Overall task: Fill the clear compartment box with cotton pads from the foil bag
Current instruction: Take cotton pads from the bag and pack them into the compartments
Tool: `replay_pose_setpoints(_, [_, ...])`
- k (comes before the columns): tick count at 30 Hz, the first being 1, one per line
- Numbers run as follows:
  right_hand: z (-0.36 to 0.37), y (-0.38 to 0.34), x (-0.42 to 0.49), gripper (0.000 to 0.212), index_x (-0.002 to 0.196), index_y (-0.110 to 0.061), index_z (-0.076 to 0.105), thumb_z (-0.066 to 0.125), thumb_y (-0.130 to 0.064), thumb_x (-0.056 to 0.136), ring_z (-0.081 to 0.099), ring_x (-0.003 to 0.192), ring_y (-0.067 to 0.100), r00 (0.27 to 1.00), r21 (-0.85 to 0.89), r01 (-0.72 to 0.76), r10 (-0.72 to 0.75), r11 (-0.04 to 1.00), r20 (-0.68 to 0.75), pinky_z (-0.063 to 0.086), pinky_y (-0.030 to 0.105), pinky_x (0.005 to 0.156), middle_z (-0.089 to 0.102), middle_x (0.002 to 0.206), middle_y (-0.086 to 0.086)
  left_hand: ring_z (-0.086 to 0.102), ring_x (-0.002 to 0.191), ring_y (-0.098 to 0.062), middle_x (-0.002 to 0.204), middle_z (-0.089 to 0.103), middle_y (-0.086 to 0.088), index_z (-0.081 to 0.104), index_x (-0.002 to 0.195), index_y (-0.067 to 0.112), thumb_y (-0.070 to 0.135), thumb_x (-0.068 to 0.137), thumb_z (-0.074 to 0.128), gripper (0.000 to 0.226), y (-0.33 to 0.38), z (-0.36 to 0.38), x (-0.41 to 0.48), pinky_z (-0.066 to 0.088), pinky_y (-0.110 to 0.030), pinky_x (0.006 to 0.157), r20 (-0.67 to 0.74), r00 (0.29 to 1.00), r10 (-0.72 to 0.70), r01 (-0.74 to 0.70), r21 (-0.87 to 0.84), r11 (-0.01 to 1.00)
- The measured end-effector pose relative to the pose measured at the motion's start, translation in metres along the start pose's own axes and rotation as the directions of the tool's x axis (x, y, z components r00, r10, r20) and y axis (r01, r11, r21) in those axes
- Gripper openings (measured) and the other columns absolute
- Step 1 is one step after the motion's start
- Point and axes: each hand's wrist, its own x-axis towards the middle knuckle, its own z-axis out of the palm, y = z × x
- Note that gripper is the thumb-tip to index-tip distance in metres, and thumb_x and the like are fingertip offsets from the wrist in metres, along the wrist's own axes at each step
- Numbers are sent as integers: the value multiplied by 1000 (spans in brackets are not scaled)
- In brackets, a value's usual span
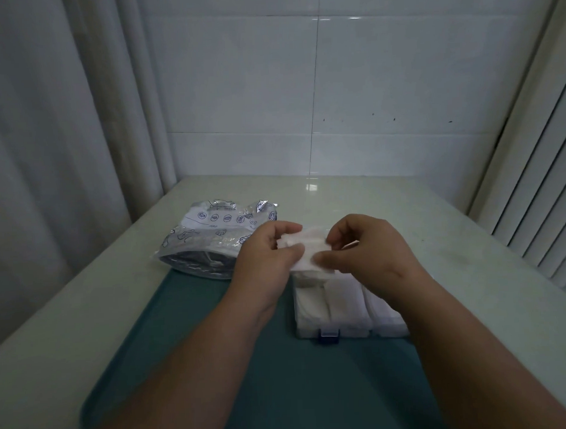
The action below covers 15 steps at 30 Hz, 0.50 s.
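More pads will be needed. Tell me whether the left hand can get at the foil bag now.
Probably yes: the foil bag lies close beside the left hand with nothing between them, but that hand and the right hand both pinch a stack of cotton pads.

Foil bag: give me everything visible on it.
The foil bag is a silvery crinkled pouch with dark blue printed icons and a white band. It lies on the pale table, its near end overlapping the far left corner of the teal mat. Its far edge looks ragged, probably open. The left hand hides its right end; contact cannot be told.
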Motion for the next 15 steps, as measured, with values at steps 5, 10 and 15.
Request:
replay_pose_setpoints(5, [-1,2,1,19,85,-19,64,81,-18,75,64,71,18,998,51,-39,42,998,-55,55,25,65,65,77,0,67,74,-17,88,70,-10,66,96,15,-5,87,62,22,2,0,1,55,-27,62,57,997,-55,65,-179,982])
replay_pose_setpoints(10, [-4,3,2,12,78,-17,64,75,-19,81,66,68,16,990,81,-55,65,995,-126,57,27,65,67,74,-1,67,84,-26,97,69,-17,69,98,9,-2,95,47,25,7,-1,2,60,-33,65,121,985,-124,159,-346,925])
replay_pose_setpoints(15, [-3,4,4,11,79,-18,64,75,-20,82,66,69,16,988,99,-57,70,993,-135,58,28,67,67,77,-1,68,92,-29,104,67,-20,66,99,12,-3,96,49,23,4,1,3,61,-32,68,53,993,-106,116,-263,958])
